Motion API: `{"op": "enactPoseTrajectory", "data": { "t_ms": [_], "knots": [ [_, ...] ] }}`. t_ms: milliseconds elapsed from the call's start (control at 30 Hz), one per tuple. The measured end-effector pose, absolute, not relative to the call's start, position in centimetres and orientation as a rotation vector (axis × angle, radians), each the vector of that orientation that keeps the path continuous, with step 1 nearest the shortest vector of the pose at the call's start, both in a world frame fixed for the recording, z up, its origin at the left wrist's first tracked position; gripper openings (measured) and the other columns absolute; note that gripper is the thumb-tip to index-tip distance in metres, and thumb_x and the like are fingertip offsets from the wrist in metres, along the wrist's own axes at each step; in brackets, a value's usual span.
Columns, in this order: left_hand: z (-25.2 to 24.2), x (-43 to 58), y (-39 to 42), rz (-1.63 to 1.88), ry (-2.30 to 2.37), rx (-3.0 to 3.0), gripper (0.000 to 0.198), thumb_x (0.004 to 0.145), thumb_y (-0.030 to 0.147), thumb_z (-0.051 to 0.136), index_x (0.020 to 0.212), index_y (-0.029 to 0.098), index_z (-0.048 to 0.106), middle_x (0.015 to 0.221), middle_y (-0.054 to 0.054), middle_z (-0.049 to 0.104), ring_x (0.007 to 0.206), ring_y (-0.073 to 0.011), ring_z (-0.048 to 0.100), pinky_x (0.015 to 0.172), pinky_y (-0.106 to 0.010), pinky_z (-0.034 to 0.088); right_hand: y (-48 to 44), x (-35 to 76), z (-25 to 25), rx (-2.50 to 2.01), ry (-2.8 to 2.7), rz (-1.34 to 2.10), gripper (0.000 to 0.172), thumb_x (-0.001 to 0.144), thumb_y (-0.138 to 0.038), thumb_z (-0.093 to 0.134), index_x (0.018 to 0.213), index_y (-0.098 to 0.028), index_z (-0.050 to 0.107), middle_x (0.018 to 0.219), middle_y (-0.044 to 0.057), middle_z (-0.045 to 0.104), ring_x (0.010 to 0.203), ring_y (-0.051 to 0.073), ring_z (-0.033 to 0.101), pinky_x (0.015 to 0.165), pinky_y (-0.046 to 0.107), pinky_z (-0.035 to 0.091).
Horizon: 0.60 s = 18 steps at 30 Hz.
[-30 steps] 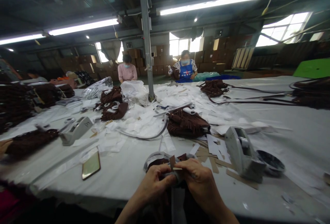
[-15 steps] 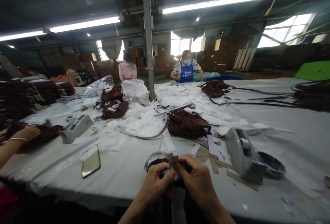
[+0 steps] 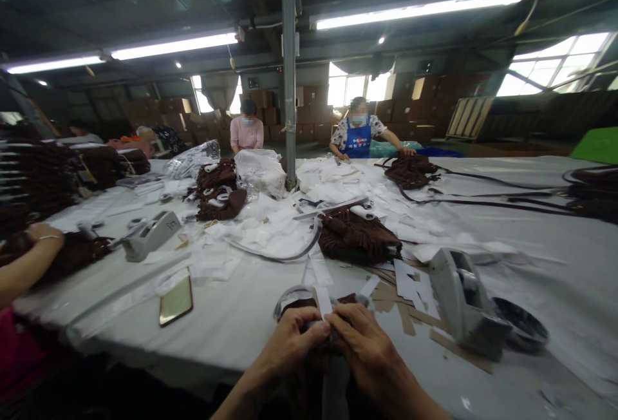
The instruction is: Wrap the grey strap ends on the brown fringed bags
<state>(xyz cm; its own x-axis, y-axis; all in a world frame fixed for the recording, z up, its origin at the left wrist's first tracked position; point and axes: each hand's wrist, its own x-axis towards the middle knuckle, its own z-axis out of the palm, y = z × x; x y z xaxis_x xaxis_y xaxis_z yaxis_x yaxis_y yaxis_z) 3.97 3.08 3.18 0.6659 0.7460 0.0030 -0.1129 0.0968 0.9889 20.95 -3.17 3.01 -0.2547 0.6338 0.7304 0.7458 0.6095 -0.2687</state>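
Observation:
At the table's near edge my left hand (image 3: 295, 336) and my right hand (image 3: 367, 344) meet with fingertips almost touching. Between them a white strip (image 3: 323, 300), paper or thin card, stands up, its lower end pinched by both hands. Behind and under the fingers lies dark brown fabric (image 3: 295, 305), apparently part of a bag like the others here. A curved strap in pale wrapping (image 3: 288, 294) arches over it. Another pale band (image 3: 335, 386) hangs below my hands. My fingers hide most of the brown piece.
Right of my hands stand a grey tape dispenser (image 3: 467, 301) and a black ring-shaped roll (image 3: 521, 324). Cardboard strips (image 3: 408, 317) lie nearby. Ahead is a brown fringed bag (image 3: 358, 236); left, a phone (image 3: 176, 301) and a second dispenser (image 3: 153, 234). A co-worker's hand (image 3: 44, 234) reaches in.
The strip now shows its white face, where a brown-grey folded end showed before. My right hand has flattened lower against it. Across the table, a co-worker's arm has reached to a brown bag.

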Motion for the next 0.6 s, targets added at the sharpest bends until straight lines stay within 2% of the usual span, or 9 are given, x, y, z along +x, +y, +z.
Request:
{"op": "enactPoseTrajectory", "data": {
  "t_ms": [100, 267, 467, 600],
  "knots": [
    [2.8, 4.1, 3.1, 0.701, 0.596, 1.173, 0.032, 0.077, 0.043, 0.063, 0.079, 0.012, 0.069, 0.064, -0.003, 0.059, 0.053, -0.0124, 0.052, 0.045, -0.021, 0.045, -3.4, 20.8, 3.2, -1.026, -2.000, -0.190, 0.032, 0.089, -0.008, 0.050, 0.117, -0.018, 0.059, 0.098, 0.010, 0.066, 0.091, 0.021, 0.063, 0.081, 0.034, 0.056],
    [1.9, 4.9, 2.9, 0.743, 0.663, 1.002, 0.033, 0.071, 0.044, 0.068, 0.062, 0.015, 0.056, 0.048, 0.003, 0.048, 0.037, -0.0086, 0.041, 0.034, -0.019, 0.034, -3.5, 20.7, 3.3, -1.075, -2.072, -0.264, 0.029, 0.090, -0.011, 0.051, 0.118, -0.018, 0.058, 0.098, 0.010, 0.067, 0.092, 0.022, 0.062, 0.081, 0.036, 0.053],
    [2.8, 5.5, 2.8, 0.762, 0.728, 0.930, 0.055, 0.073, 0.067, 0.058, 0.065, 0.013, 0.059, 0.054, -0.001, 0.053, 0.046, -0.0100, 0.044, 0.043, -0.021, 0.032, -3.3, 20.3, 3.5, -1.006, -2.097, -0.445, 0.023, 0.088, -0.009, 0.050, 0.108, -0.015, 0.058, 0.093, 0.008, 0.067, 0.085, 0.021, 0.059, 0.082, 0.040, 0.046],
    [2.9, 5.7, 3.4, 0.757, 0.790, 0.985, 0.056, 0.067, 0.069, 0.061, 0.060, 0.014, 0.056, 0.057, -0.001, 0.052, 0.053, -0.0109, 0.042, 0.051, -0.024, 0.030, -3.7, 19.8, 3.5, -1.041, -2.151, -0.406, 0.023, 0.087, -0.007, 0.049, 0.107, -0.014, 0.057, 0.095, 0.009, 0.065, 0.089, 0.022, 0.057, 0.087, 0.042, 0.044]
  ]
}}
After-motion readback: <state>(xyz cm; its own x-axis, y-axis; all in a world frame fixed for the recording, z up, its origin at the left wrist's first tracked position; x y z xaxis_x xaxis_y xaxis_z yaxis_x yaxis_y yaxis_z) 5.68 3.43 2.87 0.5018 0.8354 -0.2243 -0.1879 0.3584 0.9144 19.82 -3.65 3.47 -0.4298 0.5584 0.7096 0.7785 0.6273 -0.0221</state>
